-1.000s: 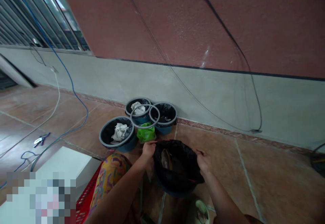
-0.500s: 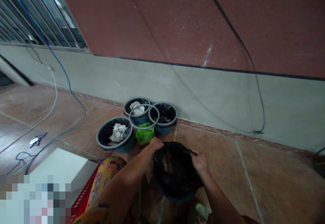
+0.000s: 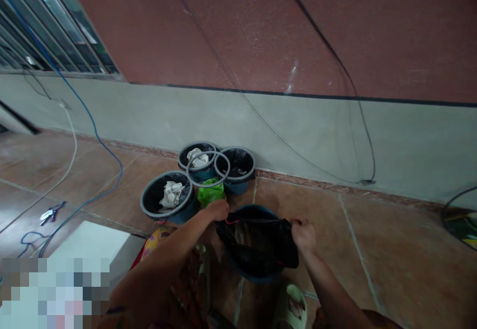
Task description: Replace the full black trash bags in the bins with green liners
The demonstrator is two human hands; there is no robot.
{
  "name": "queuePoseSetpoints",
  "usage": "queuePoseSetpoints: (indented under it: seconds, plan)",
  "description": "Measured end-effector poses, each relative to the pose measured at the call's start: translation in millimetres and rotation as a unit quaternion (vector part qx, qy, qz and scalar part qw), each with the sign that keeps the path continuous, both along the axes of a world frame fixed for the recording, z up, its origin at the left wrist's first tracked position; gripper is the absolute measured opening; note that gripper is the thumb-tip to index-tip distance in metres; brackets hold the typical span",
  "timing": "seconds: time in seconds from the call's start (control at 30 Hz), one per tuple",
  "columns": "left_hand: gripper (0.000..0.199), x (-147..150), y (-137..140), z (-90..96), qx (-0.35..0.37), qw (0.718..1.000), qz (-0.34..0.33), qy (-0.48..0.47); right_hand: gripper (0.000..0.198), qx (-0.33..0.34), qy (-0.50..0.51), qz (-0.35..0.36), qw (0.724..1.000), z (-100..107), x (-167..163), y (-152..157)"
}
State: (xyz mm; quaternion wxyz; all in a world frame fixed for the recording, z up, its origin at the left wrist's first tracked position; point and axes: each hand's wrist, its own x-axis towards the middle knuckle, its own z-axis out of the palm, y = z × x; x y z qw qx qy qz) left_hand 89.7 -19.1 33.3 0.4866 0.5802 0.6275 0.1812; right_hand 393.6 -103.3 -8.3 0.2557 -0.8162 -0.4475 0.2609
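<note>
A black bin bag (image 3: 266, 237) lines the blue bin (image 3: 257, 275) on the floor in front of me. My left hand (image 3: 218, 210) is closed on the bag's left edge and my right hand (image 3: 303, 233) on its right edge. Between them the bag's far edge is stretched taut, standing away from the bin's far rim, which shows bare. Inside the bag lies something brownish that I cannot make out. A loose grey ring (image 3: 191, 175) rests by a green plastic bag (image 3: 210, 193), just beyond my left hand.
Three lined bins stand near the wall: one at the front left (image 3: 149, 209), one at the back (image 3: 182, 162), one at the right (image 3: 238, 186). A white box (image 3: 89, 242), keys (image 3: 51, 213) and a blue cable (image 3: 100, 142) are at left. A pale slipper (image 3: 294, 301) is below.
Both hands have pulled the bag's far edge away from the bin's rim and drawn it tight. The blue far rim now shows. The view has shifted slightly.
</note>
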Motion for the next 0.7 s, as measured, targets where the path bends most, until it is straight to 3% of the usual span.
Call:
queuePoseSetpoints:
  seconds: [0.07, 0.17, 0.27, 0.37, 0.47, 0.53, 0.6, 0.7]
  plan:
    - [0.038, 5.8, 0.5, 4.4, 0.006, 1.000, -0.012, 0.000, 0.030, 0.016, 0.030, 0.047, 0.998, 10.5, -7.9, -9.3]
    - [0.037, 21.1, -1.6, 9.2, 0.036, 0.998, -0.043, -0.011, 0.029, -0.014, 0.045, 0.194, 0.980, 15.0, -19.5, -28.5]
    - [0.034, 35.8, -7.7, 6.6, 0.119, 0.987, -0.111, 0.020, 0.041, -0.086, -0.026, 0.316, 0.944, 9.9, -26.1, -51.5]
    - [0.027, 43.2, -14.7, -1.7, 0.176, 0.959, -0.181, 0.128, 0.046, -0.137, -0.120, 0.393, 0.901, 4.7, -32.4, -70.6]
    - [0.012, 43.1, -18.6, -5.3, 0.178, 0.908, -0.264, 0.274, 0.036, -0.168, -0.201, 0.411, 0.873, 3.4, -40.2, -78.3]
    - [0.020, 40.9, -18.1, -1.5, 0.178, 0.877, -0.300, 0.329, 0.034, -0.176, -0.232, 0.400, 0.869, 5.3, -42.7, -77.5]
    - [0.030, 38.8, -15.7, 6.5, 0.188, 0.874, -0.295, 0.338, 0.030, -0.163, -0.232, 0.393, 0.875, 10.3, -40.9, -74.5]
    - [0.031, 37.4, -11.1, 21.2, 0.187, 0.900, -0.266, 0.292, 0.024, -0.142, -0.201, 0.375, 0.894, 26.0, -32.5, -71.8]
